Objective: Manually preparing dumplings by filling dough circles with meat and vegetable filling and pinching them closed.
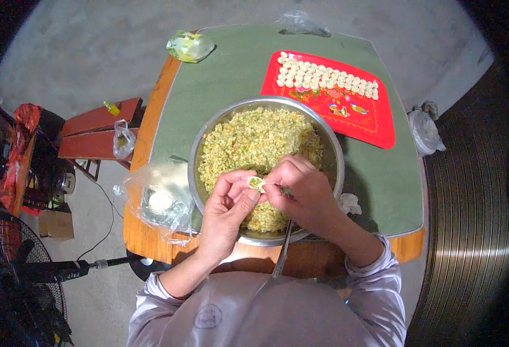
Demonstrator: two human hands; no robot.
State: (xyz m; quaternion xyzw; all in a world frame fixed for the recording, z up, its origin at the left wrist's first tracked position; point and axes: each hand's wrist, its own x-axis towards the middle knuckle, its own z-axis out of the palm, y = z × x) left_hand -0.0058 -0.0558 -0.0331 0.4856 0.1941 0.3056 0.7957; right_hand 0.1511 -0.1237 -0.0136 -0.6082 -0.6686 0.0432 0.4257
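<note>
Above a large steel bowl (339, 173) of chopped green, white and orange filling (254, 139), my left hand (232, 201) holds a small dumpling (255, 183), its wrapper unsealed at the top with filling showing. The fingertips of my right hand (295, 188) pinch the right edge of the same wrapper. A metal utensil's handle (284, 251) leans over the bowl's near rim. Behind the bowl at the right, a red floral tray (367, 126) bears rows of small finished dumplings (323, 77). Left of the bowl, a clear plastic bag (167, 191) holds round pale wrappers (160, 201).
A green-and-white packet (190, 46) lies at the table's far left corner, a clear bag (304, 24) at its far edge. Crumpled tissue (349, 204) sits right of the bowl. A plastic bag (425, 132) is at the right edge. A fan (33, 269) stands at lower left, beyond it a red bench (94, 141).
</note>
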